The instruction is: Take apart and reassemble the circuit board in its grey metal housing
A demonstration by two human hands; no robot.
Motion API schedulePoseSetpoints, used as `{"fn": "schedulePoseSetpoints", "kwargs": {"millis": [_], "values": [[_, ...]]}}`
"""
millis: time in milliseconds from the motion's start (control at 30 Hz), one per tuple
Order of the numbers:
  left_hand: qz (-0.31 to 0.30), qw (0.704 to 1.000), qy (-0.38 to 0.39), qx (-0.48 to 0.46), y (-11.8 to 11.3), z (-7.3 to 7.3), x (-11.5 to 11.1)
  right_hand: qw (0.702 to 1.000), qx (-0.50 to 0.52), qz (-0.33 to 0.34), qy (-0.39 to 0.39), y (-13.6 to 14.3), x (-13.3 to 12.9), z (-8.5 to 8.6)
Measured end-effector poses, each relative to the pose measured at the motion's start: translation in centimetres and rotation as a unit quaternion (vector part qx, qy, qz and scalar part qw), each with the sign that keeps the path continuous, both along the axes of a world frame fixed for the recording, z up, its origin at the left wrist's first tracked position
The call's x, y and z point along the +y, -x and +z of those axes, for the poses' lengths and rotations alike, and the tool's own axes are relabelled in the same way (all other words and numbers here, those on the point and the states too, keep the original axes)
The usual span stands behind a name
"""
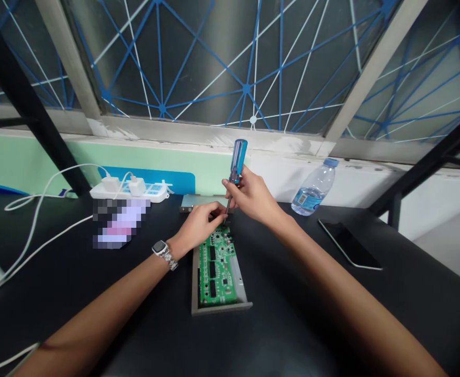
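A screwdriver point(238, 157) with a blue, partly clear handle stands nearly upright over the far end of a green circuit board point(224, 272). My right hand point(253, 192) is closed round the lower handle. At the shaft, close to the tip, the thumb and fingers of my left hand point(201, 224) are pinched together. The board lies in a shallow grey metal casing point(195, 283) with raised edges. Fingers hide the exact spot where the tip meets the board.
Behind my hands lies a flat metal cover point(188, 201). A white power strip point(159, 192) with plugs and cables stands at the back left, near a blurred-out object point(122, 225). To the right are a water bottle point(314, 188) and a dark phone point(347, 243).
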State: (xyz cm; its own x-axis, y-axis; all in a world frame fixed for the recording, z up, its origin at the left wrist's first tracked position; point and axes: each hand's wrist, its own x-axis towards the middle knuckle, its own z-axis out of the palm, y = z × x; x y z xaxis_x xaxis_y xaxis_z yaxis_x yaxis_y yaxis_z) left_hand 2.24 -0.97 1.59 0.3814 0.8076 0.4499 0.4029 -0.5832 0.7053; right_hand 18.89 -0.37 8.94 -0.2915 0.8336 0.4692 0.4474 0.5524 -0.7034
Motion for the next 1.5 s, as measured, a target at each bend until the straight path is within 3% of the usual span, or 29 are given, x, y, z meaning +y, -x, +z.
{"fn": "schedulePoseSetpoints", "kwargs": {"millis": [567,733,967,1100,1267,1500], "values": [[0.001,1.000,-0.016,0.006,0.3,-0.9,0.2,1.000,-0.019,0.009,0.011,0.3,0.0,0.0],[0.007,1.000,-0.019,0.011,0.0,-0.5,0.0,1.000,-0.013,0.016,0.014,0.2,0.3,-0.3],[0.021,0.998,-0.007,-0.067,-1.3,-0.2,0.6,0.999,-0.051,0.001,-0.001,0.3,0.1,-0.2],[-0.001,0.984,0.065,-0.168,-1.7,-1.0,1.1,0.998,-0.056,-0.021,-0.008,0.4,0.3,-0.3],[-0.046,0.963,0.126,-0.232,-1.8,-1.5,1.1,0.999,-0.027,-0.011,0.045,0.1,0.7,-0.6],[-0.093,0.968,0.133,-0.192,-1.5,-0.9,0.6,0.979,0.000,0.109,0.174,-1.3,0.5,0.7]]}}
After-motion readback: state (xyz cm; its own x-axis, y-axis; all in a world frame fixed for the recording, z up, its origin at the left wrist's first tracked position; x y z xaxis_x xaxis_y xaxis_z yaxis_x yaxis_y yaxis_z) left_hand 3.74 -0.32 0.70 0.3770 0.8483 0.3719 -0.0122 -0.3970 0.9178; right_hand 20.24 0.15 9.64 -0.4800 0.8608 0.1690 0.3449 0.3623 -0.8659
